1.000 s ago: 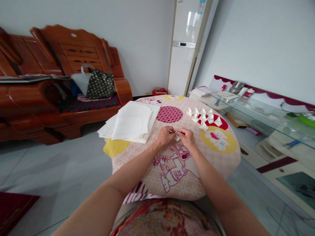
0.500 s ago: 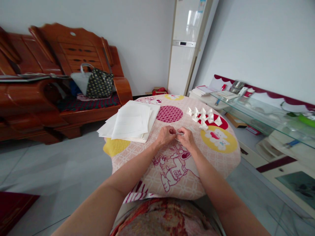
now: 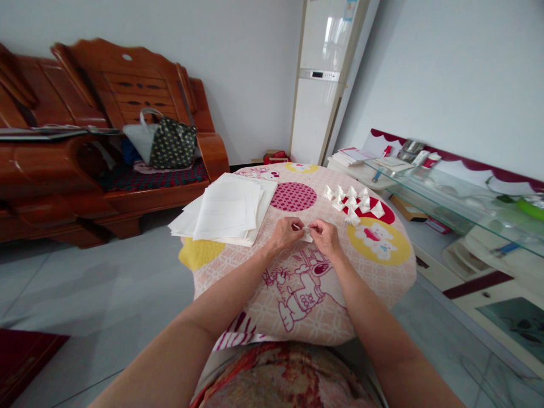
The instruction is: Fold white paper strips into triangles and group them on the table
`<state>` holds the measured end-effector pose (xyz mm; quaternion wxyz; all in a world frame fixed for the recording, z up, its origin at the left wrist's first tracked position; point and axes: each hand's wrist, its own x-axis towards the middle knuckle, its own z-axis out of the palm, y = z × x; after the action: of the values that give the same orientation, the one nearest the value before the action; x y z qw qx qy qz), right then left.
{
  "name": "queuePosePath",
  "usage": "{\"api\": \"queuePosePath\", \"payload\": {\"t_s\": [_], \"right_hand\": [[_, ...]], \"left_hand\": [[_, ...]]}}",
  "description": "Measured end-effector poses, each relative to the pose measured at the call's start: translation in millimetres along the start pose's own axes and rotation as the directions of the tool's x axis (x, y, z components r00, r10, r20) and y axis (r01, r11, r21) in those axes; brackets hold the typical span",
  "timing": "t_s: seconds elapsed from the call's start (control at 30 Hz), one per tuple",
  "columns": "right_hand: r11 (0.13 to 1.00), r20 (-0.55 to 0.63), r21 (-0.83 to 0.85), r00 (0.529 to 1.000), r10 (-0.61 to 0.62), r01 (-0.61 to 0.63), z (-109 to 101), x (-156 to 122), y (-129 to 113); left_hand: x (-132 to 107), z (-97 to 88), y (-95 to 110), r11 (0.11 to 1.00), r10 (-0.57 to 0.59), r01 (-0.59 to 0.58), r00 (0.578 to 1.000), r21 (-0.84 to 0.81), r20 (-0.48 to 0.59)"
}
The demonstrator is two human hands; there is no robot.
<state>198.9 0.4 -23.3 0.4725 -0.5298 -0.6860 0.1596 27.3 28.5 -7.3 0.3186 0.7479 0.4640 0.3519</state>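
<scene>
Between my two hands is a small white folded paper (image 3: 306, 235), partly covered by the fingers. My left hand (image 3: 288, 232) pinches its left side, with thumb and forefinger closed. From the other side my right hand (image 3: 323, 235) pinches the paper near its upper right edge. Both hands are just above the patterned tablecloth (image 3: 255, 289). Several white folded paper boats (image 3: 351, 203) stand grouped beyond my right hand. A stack of white paper sheets (image 3: 227, 209) lies to the left of my left hand.
A glass-topped stand (image 3: 459, 198) with cups and papers is close to the table's right side. To the left stands a wooden sofa (image 3: 140, 85) with a dark patterned bag (image 3: 173, 144) on it. A tall white air conditioner (image 3: 317, 107) stands behind the table.
My right hand has shifted slightly right, so the fingers of the two hands are farther apart. More of the white paper shows between them.
</scene>
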Motion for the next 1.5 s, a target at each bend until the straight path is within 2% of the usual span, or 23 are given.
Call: {"api": "queuePosePath", "payload": {"t_s": [0.13, 0.4, 0.63, 0.97, 1.23, 1.37, 1.5], "right_hand": [[0.997, 0.039, -0.049, 0.998, -0.052, 0.054, 3.5, -2.1, -1.7], [0.927, 0.104, -0.343, 0.987, -0.122, 0.150, 9.4, -6.0, -8.0], [0.856, 0.089, -0.494, 0.988, -0.126, 0.153, 13.0, -8.5, -12.6], [0.843, 0.127, -0.488, 0.975, -0.185, 0.224, 15.7, -9.0, -6.9], [0.839, 0.118, -0.517, 0.985, -0.128, 0.171, 15.8, -9.7, -14.1], [0.857, 0.115, -0.495, 0.989, -0.097, 0.142, 15.1, -9.4, -15.2], [0.878, 0.113, -0.453, 0.987, -0.117, 0.156, 13.9, -7.5, -12.1]], "left_hand": [[-0.7, -0.1, 0.6, 1.000, -0.007, 0.008, 0.999, 0.021, -0.035], [-1.4, -2.8, -0.6, 1.000, 0.000, -0.001, 1.000, -0.009, -0.019], [-1.1, -2.8, -2.2, 0.998, 0.052, -0.052, 0.999, 0.025, 0.000], [2.2, -8.8, -5.0, 0.996, 0.066, -0.061, 0.995, -0.062, 0.073], [1.5, -6.4, -5.2, 0.994, 0.062, -0.050, 0.991, -0.095, 0.121], [1.4, -6.9, -4.0, 0.995, 0.077, -0.068, 0.990, -0.075, 0.114], [1.0, -8.3, -2.8, 0.994, 0.108, -0.108, 0.990, -0.003, 0.090]]}}
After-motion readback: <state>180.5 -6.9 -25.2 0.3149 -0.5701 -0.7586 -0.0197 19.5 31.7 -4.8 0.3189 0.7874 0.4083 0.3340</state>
